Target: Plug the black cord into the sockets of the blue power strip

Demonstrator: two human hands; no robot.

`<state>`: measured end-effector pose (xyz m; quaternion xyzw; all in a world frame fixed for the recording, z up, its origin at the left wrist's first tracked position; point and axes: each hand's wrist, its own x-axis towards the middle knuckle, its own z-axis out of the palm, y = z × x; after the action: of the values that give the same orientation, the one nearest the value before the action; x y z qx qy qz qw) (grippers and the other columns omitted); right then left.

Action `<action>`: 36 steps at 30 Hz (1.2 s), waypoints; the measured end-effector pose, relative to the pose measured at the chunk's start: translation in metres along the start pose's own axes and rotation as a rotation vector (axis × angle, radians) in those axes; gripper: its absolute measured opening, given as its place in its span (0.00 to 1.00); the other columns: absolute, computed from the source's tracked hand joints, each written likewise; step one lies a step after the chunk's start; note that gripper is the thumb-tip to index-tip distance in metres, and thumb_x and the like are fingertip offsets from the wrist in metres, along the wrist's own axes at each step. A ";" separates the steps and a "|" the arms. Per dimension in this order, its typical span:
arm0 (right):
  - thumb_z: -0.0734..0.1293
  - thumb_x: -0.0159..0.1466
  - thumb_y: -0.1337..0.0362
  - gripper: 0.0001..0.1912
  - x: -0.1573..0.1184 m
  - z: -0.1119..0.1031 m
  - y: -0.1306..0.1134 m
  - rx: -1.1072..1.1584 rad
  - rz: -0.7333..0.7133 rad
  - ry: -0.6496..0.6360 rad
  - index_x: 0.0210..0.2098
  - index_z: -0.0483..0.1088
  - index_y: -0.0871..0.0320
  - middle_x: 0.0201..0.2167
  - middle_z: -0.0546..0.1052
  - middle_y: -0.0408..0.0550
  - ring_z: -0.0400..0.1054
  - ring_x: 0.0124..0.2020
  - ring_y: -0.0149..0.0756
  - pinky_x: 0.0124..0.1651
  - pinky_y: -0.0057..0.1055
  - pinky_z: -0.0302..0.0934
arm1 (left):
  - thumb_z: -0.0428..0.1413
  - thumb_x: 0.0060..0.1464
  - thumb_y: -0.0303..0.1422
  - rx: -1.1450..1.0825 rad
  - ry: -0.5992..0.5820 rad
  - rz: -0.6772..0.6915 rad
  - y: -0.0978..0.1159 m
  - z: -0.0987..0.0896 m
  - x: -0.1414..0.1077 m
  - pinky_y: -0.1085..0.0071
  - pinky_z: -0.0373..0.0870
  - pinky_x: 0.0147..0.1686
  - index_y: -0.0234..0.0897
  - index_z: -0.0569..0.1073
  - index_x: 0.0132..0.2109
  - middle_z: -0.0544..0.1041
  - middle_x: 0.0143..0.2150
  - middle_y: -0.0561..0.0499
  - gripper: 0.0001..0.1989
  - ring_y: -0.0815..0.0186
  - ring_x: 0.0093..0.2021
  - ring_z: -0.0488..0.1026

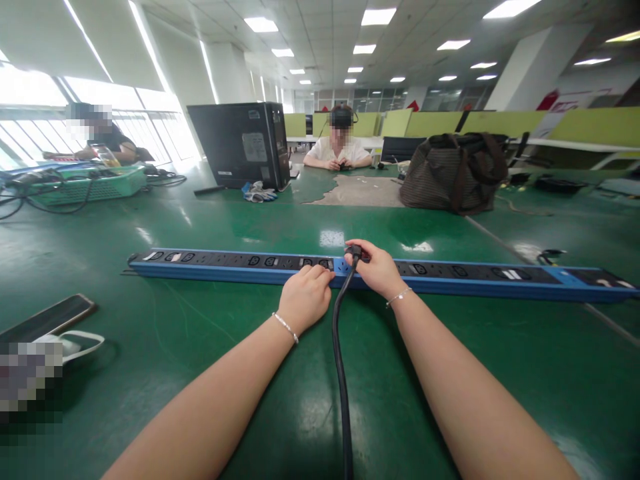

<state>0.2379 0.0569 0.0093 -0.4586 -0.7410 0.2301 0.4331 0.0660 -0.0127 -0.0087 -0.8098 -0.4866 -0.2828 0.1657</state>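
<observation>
A long blue power strip (270,275) with black socket sections lies across the green table. Near its middle, my right hand (375,267) grips a black plug (354,252) just over a blue socket section; whether the prongs are in a socket cannot be seen. From the plug a thick black cable (340,360) runs down toward the bottom edge of the view. My left hand (307,297) rests on the strip just left of the plug, its fingers bent and close together on the strip's edge.
Behind the strip stand a black computer case (240,143), a glove (259,193) and a dark bag (453,173). A green basket (90,187) with cables is at the left, a phone (50,317) nearer. Two people sit beyond the table.
</observation>
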 end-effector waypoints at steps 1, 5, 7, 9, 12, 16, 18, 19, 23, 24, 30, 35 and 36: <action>0.65 0.55 0.59 0.17 0.000 -0.001 0.001 -0.025 -0.029 0.029 0.45 0.71 0.55 0.39 0.75 0.46 0.68 0.39 0.34 0.45 0.33 0.61 | 0.48 0.54 0.26 0.001 0.004 0.002 0.000 0.000 0.000 0.67 0.67 0.42 0.36 0.73 0.45 0.75 0.41 0.48 0.14 0.63 0.39 0.68; 0.66 0.53 0.57 0.17 0.003 -0.011 0.005 -0.158 -0.144 0.224 0.41 0.73 0.55 0.34 0.71 0.47 0.65 0.36 0.36 0.39 0.33 0.62 | 0.49 0.54 0.27 0.019 0.007 -0.002 0.000 0.000 0.000 0.67 0.67 0.42 0.36 0.74 0.44 0.76 0.40 0.49 0.13 0.63 0.38 0.68; 0.66 0.53 0.58 0.16 0.004 -0.022 0.006 -0.207 -0.162 0.284 0.40 0.74 0.56 0.30 0.70 0.45 0.63 0.29 0.33 0.34 0.32 0.61 | 0.49 0.54 0.27 0.026 0.009 -0.005 0.000 -0.001 0.000 0.67 0.67 0.42 0.36 0.74 0.44 0.76 0.40 0.50 0.13 0.64 0.38 0.68; 0.64 0.54 0.60 0.13 0.003 -0.036 0.007 -0.270 -0.199 0.359 0.37 0.73 0.57 0.30 0.71 0.46 0.64 0.28 0.33 0.32 0.31 0.61 | 0.49 0.54 0.27 0.030 0.019 -0.007 0.000 0.000 0.001 0.67 0.67 0.42 0.37 0.74 0.44 0.76 0.39 0.50 0.13 0.64 0.38 0.68; 0.63 0.53 0.62 0.12 -0.003 -0.055 0.008 -0.408 -0.274 0.437 0.35 0.72 0.57 0.33 0.74 0.48 0.67 0.34 0.37 0.37 0.31 0.61 | 0.49 0.53 0.26 0.030 0.022 -0.015 0.000 0.000 0.001 0.68 0.67 0.42 0.37 0.75 0.43 0.76 0.39 0.50 0.13 0.64 0.38 0.68; 0.59 0.58 0.59 0.12 -0.011 -0.066 0.012 -0.565 -0.167 0.433 0.33 0.73 0.55 0.32 0.76 0.47 0.68 0.34 0.37 0.35 0.30 0.59 | 0.48 0.54 0.27 0.032 0.028 -0.028 0.000 0.001 0.002 0.68 0.67 0.41 0.38 0.75 0.42 0.76 0.38 0.50 0.13 0.64 0.37 0.68; 0.58 0.60 0.56 0.15 -0.015 -0.067 0.014 -0.637 -0.057 0.415 0.32 0.73 0.54 0.29 0.76 0.46 0.68 0.31 0.37 0.32 0.29 0.57 | 0.48 0.55 0.28 0.035 0.028 -0.028 -0.001 0.002 0.002 0.68 0.67 0.41 0.38 0.75 0.42 0.76 0.38 0.50 0.13 0.64 0.37 0.68; 0.58 0.61 0.55 0.15 -0.016 -0.068 0.014 -0.657 -0.016 0.399 0.32 0.74 0.53 0.28 0.76 0.45 0.68 0.29 0.37 0.30 0.29 0.56 | 0.48 0.55 0.28 0.035 0.025 -0.027 -0.001 0.003 0.002 0.68 0.67 0.41 0.38 0.75 0.42 0.76 0.38 0.50 0.13 0.64 0.37 0.68; 0.58 0.60 0.56 0.13 -0.021 -0.074 0.018 -0.649 0.024 0.327 0.35 0.73 0.51 0.27 0.76 0.43 0.67 0.27 0.34 0.27 0.27 0.53 | 0.48 0.55 0.28 0.028 0.022 -0.027 -0.002 0.003 0.002 0.68 0.66 0.41 0.38 0.75 0.42 0.76 0.38 0.51 0.13 0.64 0.37 0.67; 0.58 0.60 0.57 0.13 -0.023 -0.075 0.019 -0.651 0.034 0.321 0.35 0.73 0.51 0.26 0.76 0.43 0.66 0.26 0.34 0.27 0.27 0.52 | 0.48 0.55 0.28 0.026 0.021 -0.028 -0.002 0.003 0.002 0.68 0.67 0.41 0.38 0.75 0.42 0.76 0.38 0.51 0.13 0.64 0.37 0.67; 0.57 0.61 0.55 0.13 -0.030 -0.076 0.036 -0.724 0.059 0.308 0.36 0.70 0.51 0.21 0.73 0.41 0.63 0.22 0.32 0.25 0.26 0.48 | 0.48 0.55 0.28 0.031 0.009 -0.038 -0.001 0.002 0.004 0.68 0.66 0.38 0.39 0.75 0.41 0.75 0.37 0.50 0.12 0.64 0.36 0.67; 0.56 0.62 0.55 0.13 -0.031 -0.073 0.039 -0.779 0.019 0.266 0.36 0.70 0.51 0.26 0.75 0.42 0.65 0.25 0.32 0.26 0.27 0.48 | 0.48 0.55 0.28 0.031 -0.004 -0.030 -0.002 0.002 0.004 0.68 0.66 0.39 0.38 0.75 0.41 0.75 0.37 0.50 0.12 0.64 0.37 0.67; 0.56 0.62 0.55 0.13 -0.031 -0.072 0.039 -0.789 0.019 0.263 0.36 0.70 0.51 0.27 0.75 0.42 0.65 0.26 0.33 0.26 0.27 0.49 | 0.48 0.55 0.28 0.030 -0.004 -0.030 -0.002 0.002 0.004 0.68 0.66 0.39 0.38 0.75 0.41 0.75 0.37 0.50 0.12 0.64 0.37 0.67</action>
<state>0.3244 0.0441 0.0049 -0.6218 -0.7064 -0.1283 0.3130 0.0666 -0.0074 -0.0078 -0.8004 -0.5031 -0.2762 0.1729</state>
